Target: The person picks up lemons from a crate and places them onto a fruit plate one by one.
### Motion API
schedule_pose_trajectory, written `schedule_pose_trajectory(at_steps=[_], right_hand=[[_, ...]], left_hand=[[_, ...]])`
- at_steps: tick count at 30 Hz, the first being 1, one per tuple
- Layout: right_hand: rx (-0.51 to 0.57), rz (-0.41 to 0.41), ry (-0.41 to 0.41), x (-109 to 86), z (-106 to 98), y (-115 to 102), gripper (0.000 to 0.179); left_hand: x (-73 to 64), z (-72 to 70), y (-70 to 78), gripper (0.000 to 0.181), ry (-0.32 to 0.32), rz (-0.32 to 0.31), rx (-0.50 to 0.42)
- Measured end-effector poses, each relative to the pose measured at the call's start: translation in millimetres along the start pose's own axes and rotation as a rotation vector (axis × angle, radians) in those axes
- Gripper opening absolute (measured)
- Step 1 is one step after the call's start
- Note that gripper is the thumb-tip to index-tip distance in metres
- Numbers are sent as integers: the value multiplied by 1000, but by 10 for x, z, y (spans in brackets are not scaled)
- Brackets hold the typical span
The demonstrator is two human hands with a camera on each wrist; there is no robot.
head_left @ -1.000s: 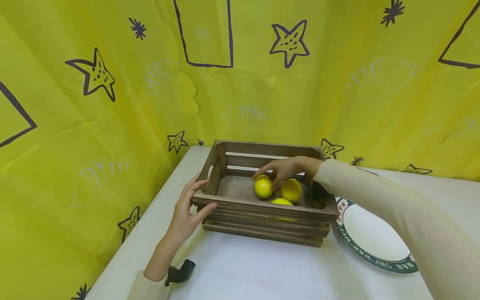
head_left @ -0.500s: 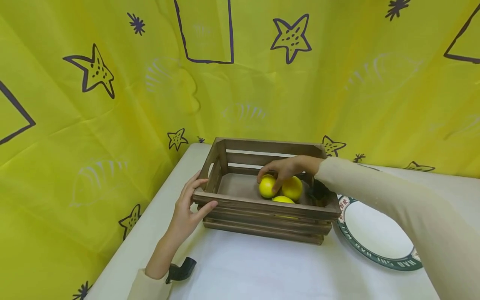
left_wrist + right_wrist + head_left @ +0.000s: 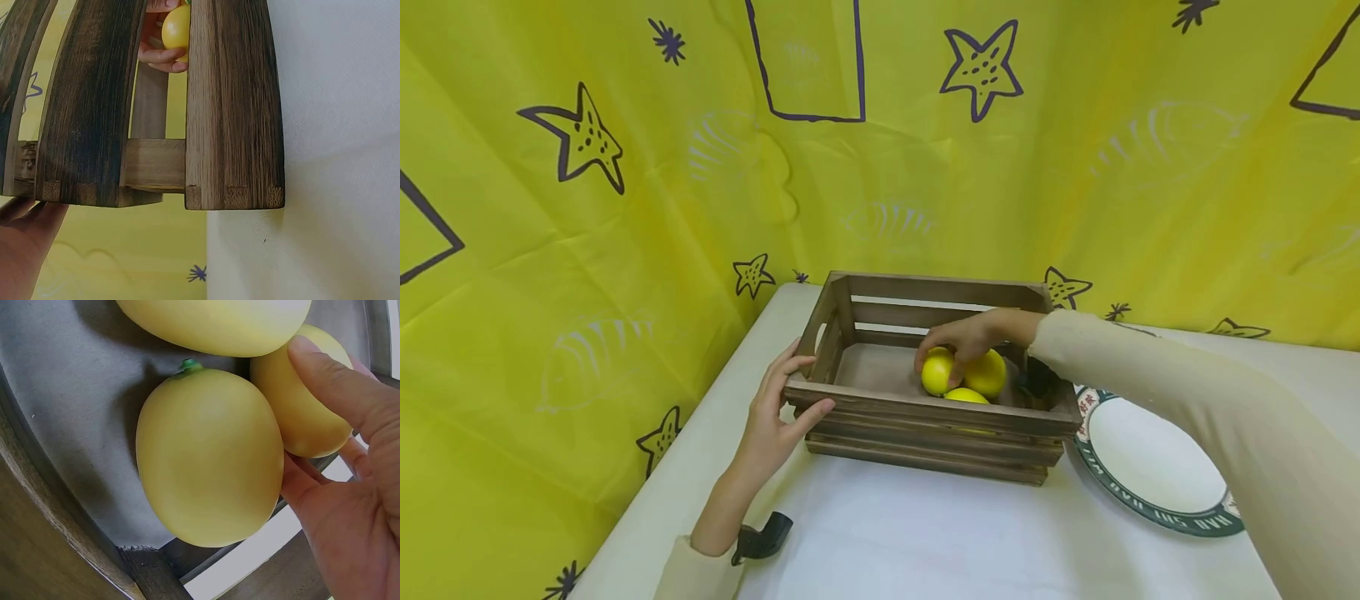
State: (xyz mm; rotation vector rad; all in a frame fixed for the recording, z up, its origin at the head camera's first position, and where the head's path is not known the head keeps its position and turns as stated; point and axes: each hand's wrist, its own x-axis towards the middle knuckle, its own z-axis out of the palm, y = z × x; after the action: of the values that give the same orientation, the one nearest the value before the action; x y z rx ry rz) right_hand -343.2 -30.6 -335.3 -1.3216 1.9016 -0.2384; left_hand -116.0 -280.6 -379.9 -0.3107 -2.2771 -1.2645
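Three yellow lemons lie together in the right half of a brown slatted wooden crate (image 3: 917, 412). My right hand (image 3: 966, 337) reaches in over the crate and grips the leftmost lemon (image 3: 936, 372), thumb on one side and fingers round the other. Beside it are a second lemon (image 3: 988, 373) and, nearer the front wall, a third lemon (image 3: 966, 396), partly hidden by that wall. In the right wrist view a lemon (image 3: 209, 459) with a green stem nub sits close by the held one. My left hand (image 3: 778, 408) grips the crate's front left corner, thumb on the front slat.
To the right of the crate a white plate (image 3: 1150, 458) with a green lettered rim lies on the white tabletop (image 3: 917, 533), partly covered by my right sleeve. A yellow curtain (image 3: 887, 167) with drawn starfish hangs behind and to the left.
My right hand has shifted slightly right with the leftmost lemon, bringing it against the other lemons, and its fingers have closed round it. The left hand stays on the crate.
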Motion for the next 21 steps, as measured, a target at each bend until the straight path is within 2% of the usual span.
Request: schedule_pose_trajectory(at_steps=[4, 7, 12, 18, 21], right_hand=[[-64, -32, -16, -19, -11, 20, 45], [-68, -29, -15, -26, -8, 16, 46], [-1, -9, -12, -10, -8, -15, 46], [-10, -36, 11, -20, -40, -39, 46], [27, -60, 28, -23, -66, -44, 46]], left_hand=[[8, 12, 15, 57, 1, -5, -1], [0, 22, 17, 57, 5, -4, -2], [-21, 35, -1, 57, 11, -1, -6], [-21, 31, -19, 57, 14, 18, -2], [-10, 23, -23, 57, 16, 26, 0]])
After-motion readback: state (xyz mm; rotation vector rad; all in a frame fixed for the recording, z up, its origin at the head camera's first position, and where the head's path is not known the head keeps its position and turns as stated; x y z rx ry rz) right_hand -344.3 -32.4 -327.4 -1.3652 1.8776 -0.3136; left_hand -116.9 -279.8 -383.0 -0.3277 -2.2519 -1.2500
